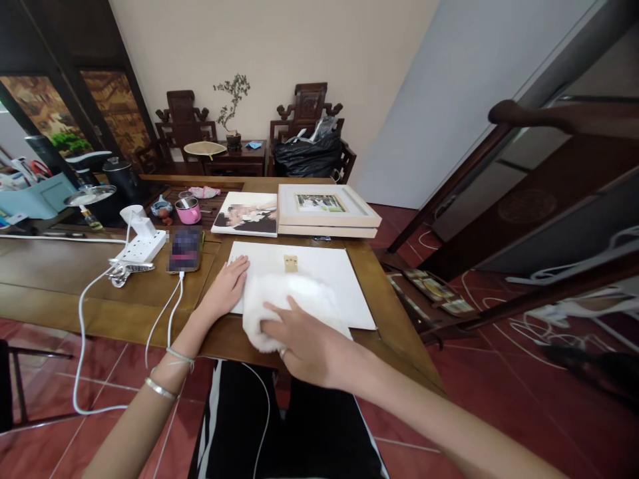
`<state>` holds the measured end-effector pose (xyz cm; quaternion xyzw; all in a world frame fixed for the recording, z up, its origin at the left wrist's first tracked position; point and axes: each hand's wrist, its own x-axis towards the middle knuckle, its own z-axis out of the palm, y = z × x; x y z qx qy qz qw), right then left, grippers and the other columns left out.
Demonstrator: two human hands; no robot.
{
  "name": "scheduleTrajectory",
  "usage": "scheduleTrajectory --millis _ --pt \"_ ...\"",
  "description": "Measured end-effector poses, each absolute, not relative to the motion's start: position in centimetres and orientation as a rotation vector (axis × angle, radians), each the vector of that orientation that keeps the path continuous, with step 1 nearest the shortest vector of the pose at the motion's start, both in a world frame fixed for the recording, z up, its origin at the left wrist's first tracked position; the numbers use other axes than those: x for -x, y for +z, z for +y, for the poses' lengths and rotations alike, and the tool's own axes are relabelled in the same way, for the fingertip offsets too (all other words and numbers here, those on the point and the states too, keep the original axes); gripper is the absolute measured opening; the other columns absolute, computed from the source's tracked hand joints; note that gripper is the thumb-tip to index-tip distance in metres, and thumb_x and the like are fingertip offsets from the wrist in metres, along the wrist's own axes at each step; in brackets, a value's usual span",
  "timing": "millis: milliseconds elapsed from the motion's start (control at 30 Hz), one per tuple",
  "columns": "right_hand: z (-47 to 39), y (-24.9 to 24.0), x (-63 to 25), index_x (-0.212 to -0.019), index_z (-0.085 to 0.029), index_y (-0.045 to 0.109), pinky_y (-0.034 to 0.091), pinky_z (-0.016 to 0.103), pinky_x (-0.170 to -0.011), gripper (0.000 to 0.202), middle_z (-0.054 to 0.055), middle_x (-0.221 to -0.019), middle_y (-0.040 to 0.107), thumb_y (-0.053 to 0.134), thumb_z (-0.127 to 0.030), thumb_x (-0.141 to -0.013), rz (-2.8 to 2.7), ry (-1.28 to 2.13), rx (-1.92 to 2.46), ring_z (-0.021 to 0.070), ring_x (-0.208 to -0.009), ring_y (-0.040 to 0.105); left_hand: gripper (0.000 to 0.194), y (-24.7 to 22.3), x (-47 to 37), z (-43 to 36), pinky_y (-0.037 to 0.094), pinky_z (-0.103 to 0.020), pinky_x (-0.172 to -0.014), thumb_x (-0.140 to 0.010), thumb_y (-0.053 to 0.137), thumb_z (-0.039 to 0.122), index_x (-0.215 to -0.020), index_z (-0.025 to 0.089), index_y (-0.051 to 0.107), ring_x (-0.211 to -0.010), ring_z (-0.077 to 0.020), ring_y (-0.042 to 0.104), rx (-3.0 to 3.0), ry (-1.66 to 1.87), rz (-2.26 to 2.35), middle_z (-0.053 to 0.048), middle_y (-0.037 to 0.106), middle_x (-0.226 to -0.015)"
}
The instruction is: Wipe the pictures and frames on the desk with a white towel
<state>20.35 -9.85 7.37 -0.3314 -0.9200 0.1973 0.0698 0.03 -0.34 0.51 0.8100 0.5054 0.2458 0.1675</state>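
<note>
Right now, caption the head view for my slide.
Right hand on a fluffy white cloth over a white panel, left hand on the panel's edge.

No lettering, brand or number can be read anywhere. The screen of the phone [184, 251] is broken into coarse blocks that hide whatever it displays, and the faint marks at the upper left corner of the white board [352, 293], beside the left hand [227, 286], are too small to make out. The round emblem [527, 197] on the dark chair back [574, 166] is likewise too blurred to decipher.
</note>
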Motion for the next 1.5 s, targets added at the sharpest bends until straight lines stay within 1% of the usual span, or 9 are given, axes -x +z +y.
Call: scheduleTrajectory --millis 233,333,467,633,767,900,1133,1233,1500 --pt "-8.5 6.8 -21.5 -0.09 -0.019 0.052 0.035 0.043 -0.098 0.031 0.004 -0.086 0.06 0.039 -0.003 -0.068 -2.672 0.553 1.049 0.0211 -0.081 0.057 0.045 0.5 -0.1 -0.4 0.021 -0.047 -0.116 -0.093 0.03 0.029 -0.128 0.012 0.054 -0.137 -0.0219 0.035 -2.298 0.707 1.436 -0.012 0.045 -0.143" --pt "-5.4 6.4 -21.3 -0.098 -0.016 0.055 0.039 0.041 -0.09 0.034 0.008 -0.087 0.062 0.039 -0.004 -0.071 -2.611 0.457 1.229 0.0252 -0.084 0.057 0.047 0.6 -0.1 -0.4 0.021 -0.047 -0.116 -0.094 0.03 0.032 -0.127 0.011 0.055 -0.137 -0.0231 0.036 -2.282 0.734 1.425 -0.013 0.046 -0.142" --pt "-2.8 6.4 -19.3 -0.105 -0.014 0.057 0.034 0.048 -0.094 0.04 0.014 -0.099 0.064 0.037 -0.003 -0.071 -2.574 0.356 1.375 0.0296 -0.099 0.057 0.051 1.1 -0.1 -0.7 0.024 -0.043 -0.115 -0.095 0.029 0.039 -0.132 0.011 0.051 -0.135 -0.0223 0.04 -2.181 0.897 1.386 -0.012 0.047 -0.141" --pt "-3.8 6.0 -16.8 -0.105 -0.014 0.056 0.027 0.056 -0.099 0.04 0.015 -0.103 0.062 0.04 -0.004 -0.069 -2.677 0.324 1.104 0.0322 -0.115 0.048 0.06 1.5 0.3 -0.9 0.028 -0.035 -0.114 -0.097 0.02 0.045 -0.136 0.008 0.046 -0.133 -0.0196 0.042 -2.026 1.057 1.351 -0.011 0.046 -0.143" --pt "-6.1 6.2 -17.6 -0.088 -0.019 0.054 0.03 0.048 -0.099 0.031 0.005 -0.083 0.06 0.038 -0.002 -0.067 -2.743 0.446 0.851 0.023 -0.09 0.056 0.062 1.4 0.3 -0.8 0.026 -0.036 -0.115 -0.097 0.015 0.046 -0.135 0.01 0.048 -0.134 -0.0196 0.041 -2.046 1.042 1.384 -0.009 0.047 -0.142" --pt "-7.6 7.1 -20.2 -0.079 -0.022 0.05 0.039 0.038 -0.087 0.027 -0.003 -0.063 0.048 0.039 -0.002 -0.064 -2.792 0.577 0.806 0.0164 -0.061 0.048 0.059 1.3 -0.1 -0.9 0.026 -0.041 -0.115 -0.097 0.018 0.046 -0.131 0.012 0.052 -0.135 -0.0209 0.039 -2.111 0.909 1.418 -0.01 0.047 -0.142" --pt "-3.2 6.8 -22.8 -0.091 -0.018 0.054 0.038 0.028 -0.065 0.024 0.006 -0.074 0.056 0.041 -0.009 -0.072 -2.605 0.536 1.254 0.0232 -0.075 0.053 0.052 0.9 -0.3 -0.8 0.022 -0.047 -0.115 -0.097 0.024 0.04 -0.13 0.011 0.053 -0.136 -0.0222 0.038 -2.234 0.757 1.438 -0.012 0.048 -0.141" --pt "0.6 6.4 -22.0 -0.085 -0.018 0.054 0.038 0.03 -0.067 0.02 0.006 -0.075 0.059 0.04 -0.01 -0.073 -2.468 0.528 1.27 0.0235 -0.072 0.054 0.05 0.9 -0.4 -0.7 0.022 -0.047 -0.115 -0.097 0.026 0.037 -0.128 0.011 0.055 -0.136 -0.0227 0.038 -2.261 0.741 1.44 -0.012 0.048 -0.14" --pt "6.1 7.0 -15.5 -0.089 -0.017 0.059 0.04 0.029 -0.08 0.028 0.01 -0.105 0.067 0.039 -0.01 -0.07 -2.41 0.594 1.16 0.0248 -0.094 0.057 0.045 0.9 -0.3 -0.7 0.024 -0.051 -0.114 -0.096 0.029 0.033 -0.124 0.012 0.058 -0.131 -0.0248 0.045 -2.324 0.75 1.437 -0.012 0.055 -0.134"
